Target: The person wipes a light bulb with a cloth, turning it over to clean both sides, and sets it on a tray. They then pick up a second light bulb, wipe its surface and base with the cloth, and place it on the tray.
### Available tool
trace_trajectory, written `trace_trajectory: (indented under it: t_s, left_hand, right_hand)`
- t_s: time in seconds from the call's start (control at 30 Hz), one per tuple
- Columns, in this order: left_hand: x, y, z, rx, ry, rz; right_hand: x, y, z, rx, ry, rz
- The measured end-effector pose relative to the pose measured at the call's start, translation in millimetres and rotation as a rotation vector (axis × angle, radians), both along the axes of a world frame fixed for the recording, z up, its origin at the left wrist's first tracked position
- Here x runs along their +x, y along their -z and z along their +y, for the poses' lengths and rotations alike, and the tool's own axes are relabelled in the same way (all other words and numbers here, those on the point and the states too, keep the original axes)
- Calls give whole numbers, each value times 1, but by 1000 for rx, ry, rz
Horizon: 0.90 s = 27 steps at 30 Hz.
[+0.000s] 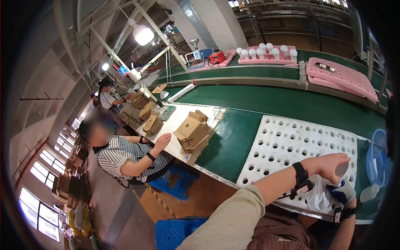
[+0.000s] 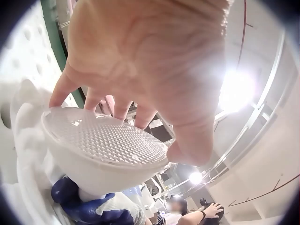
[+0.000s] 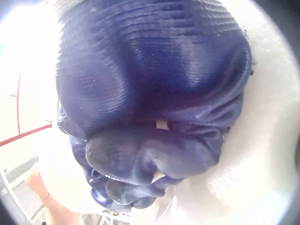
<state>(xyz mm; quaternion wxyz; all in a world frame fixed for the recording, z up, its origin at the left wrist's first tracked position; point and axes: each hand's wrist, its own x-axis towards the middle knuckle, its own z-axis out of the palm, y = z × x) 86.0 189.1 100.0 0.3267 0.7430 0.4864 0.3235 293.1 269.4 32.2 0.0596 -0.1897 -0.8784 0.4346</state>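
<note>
In the left wrist view, a white reflector lamp point(image 2: 108, 140) shows its round, dimpled clear lens. My bare left hand point(image 1: 327, 166) spans that lens, with fingertips and thumb at opposite sides of the rim. Below it, my right hand point(image 1: 344, 192), in a white glove with a blue coated palm, grips the lamp's narrow neck. The right wrist view shows its blue gloved fingers point(image 3: 145, 154) curled tightly, hiding the lamp's base. Crumpled white material point(image 1: 318, 196) lies beside the glove, over the white foam tray point(image 1: 287, 156) full of round holes.
A blue basket point(image 1: 377, 156) stands at the right edge. Cardboard pieces point(image 1: 192, 131) are stacked left on the bench. Along the back shelf are white bulbs in a pink foam tray point(image 1: 266, 60) and more pink foam point(image 1: 341, 79). Another person point(image 1: 125, 156) sits at the left; a blue stool point(image 1: 177, 231) is below.
</note>
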Motion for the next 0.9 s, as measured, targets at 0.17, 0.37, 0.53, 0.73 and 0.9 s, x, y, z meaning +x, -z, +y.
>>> trace_trajectory:
  t_s: [0.17, 0.37, 0.53, 0.73, 0.9]
  left_hand:
    - [-2, 10, -5, 39, 11, -9]
    - [20, -4, -4, -165, -223, -75]
    - [23, 7, 5, -369, -391, -211]
    - [15, 20, -12, -174, -199, -110]
    - [1, 26, -26, -101, -86, -44]
  right_hand:
    - [10, 32, 18, 245, -118, 111]
    - [6, 44, 15, -46, -31, 135]
    - [5, 11, -1, -279, 27, 70]
    - [6, 19, 6, -242, 47, 99]
    - [3, -6, -4, -442, 91, 55]
